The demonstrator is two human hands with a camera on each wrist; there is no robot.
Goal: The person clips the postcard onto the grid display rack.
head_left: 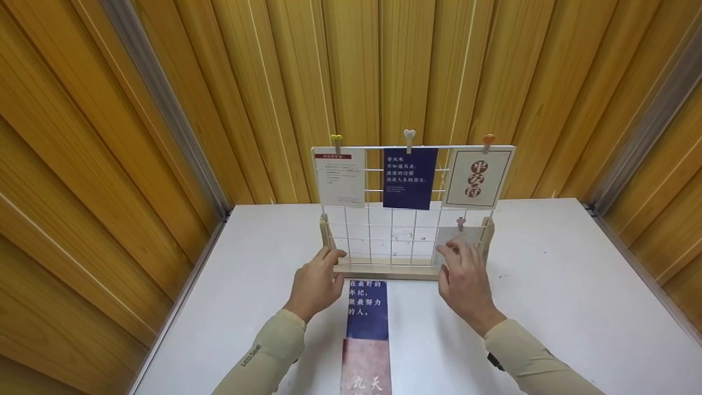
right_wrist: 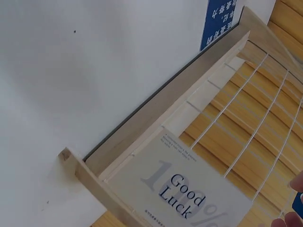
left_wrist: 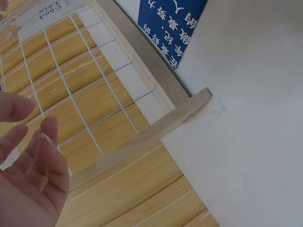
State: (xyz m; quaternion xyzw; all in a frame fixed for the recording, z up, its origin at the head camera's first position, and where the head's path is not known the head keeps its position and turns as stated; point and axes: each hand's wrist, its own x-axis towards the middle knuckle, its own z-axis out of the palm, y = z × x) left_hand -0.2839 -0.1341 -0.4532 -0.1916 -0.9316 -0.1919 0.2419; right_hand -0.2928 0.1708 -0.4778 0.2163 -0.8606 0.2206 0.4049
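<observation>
A white wire grid stands upright in a wooden base. Close to its lower left corner is my left hand, fingers loosely bent and nothing visible between them. In front of the lower right card hovers my right hand, its fingers loosely curved; only fingertips enter the right wrist view. That pale "Good Luck" card hangs from a pink clip, partly hidden by the hand in the head view. Across the top hang a white text card, a dark blue card and a cream card.
Yellow, white and orange clips hold the top cards. On the white table, a blue card and a reddish card lie before the base. Wood-patterned walls enclose the back and sides.
</observation>
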